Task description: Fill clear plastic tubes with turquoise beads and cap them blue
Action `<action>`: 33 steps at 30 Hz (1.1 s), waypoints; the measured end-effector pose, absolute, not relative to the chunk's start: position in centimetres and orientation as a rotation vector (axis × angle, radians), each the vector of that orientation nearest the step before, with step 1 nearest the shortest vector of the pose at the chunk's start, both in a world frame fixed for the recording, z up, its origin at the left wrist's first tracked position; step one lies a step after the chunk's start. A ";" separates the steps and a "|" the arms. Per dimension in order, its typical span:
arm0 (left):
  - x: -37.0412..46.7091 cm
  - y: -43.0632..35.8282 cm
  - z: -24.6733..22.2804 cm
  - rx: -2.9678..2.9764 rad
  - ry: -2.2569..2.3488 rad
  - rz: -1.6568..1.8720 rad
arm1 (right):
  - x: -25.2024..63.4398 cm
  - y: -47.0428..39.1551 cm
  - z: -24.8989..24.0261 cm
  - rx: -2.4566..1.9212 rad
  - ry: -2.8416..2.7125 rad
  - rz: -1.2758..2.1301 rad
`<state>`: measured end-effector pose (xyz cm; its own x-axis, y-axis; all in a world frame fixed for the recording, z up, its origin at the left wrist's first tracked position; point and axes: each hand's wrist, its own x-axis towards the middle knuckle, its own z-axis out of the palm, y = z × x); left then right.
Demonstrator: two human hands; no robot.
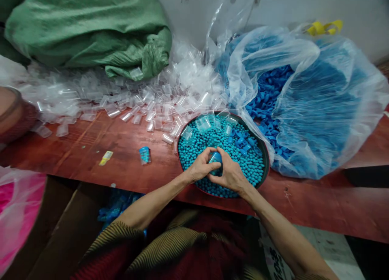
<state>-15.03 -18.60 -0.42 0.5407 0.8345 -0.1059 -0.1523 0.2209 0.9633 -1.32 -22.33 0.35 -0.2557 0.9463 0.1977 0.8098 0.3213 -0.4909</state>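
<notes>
**Small container [215, 157] gripped from both sides above the beads [194, 144]**

Nearest my view, at bottom centre, I have a striped sleeve [109, 241]. Just beyond, right of centre, the left hand [200, 165] and right hand [231, 174] curl toward each other, fingers bent around the blue-topped container; both are closed on it, its lower part mostly hidden from me. It sits over the front half of the round bowl [266, 166], which is full of turquoise beads, with loose blue caps [243, 142] at its right.

I judge the container light, stiff and smooth, so a little slippery; its thin wall might crack under a hard squeeze. I'd take it round the sides, just below the blue top.

Left of the bowl, a bead-filled container [145, 155] lies on the red surface [170, 174]. Farther back, clear empties [152, 101] spread beneath a green sack [91, 28] at upper left, and a translucent bag [325, 110] fills upper right.
</notes>
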 end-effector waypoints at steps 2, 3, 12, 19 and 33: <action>-14.9 -19.0 0.1 1.152 0.773 0.789 | -1.4 -22.5 0.2 -1.494 -2.129 0.402; -14.8 -19.2 0.3 1.154 0.803 0.811 | -1.4 -22.6 0.1 -1.487 -2.123 0.397; -14.3 -20.4 0.9 1.216 0.921 0.924 | -1.5 -23.0 -0.6 -1.415 -2.111 0.428; -15.7 -19.8 0.6 1.251 0.914 0.810 | -2.3 -23.2 -0.5 -1.452 -2.127 0.588; -28.6 -19.2 2.0 2.182 2.075 0.661 | 6.5 -19.1 -0.1 -1.899 -1.976 0.164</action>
<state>-28.61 -19.25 2.02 0.0027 0.9647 0.2635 0.9395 -0.0928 0.3298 6.50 -19.12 -0.05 -0.0024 0.9802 0.1980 0.9340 0.0729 -0.3496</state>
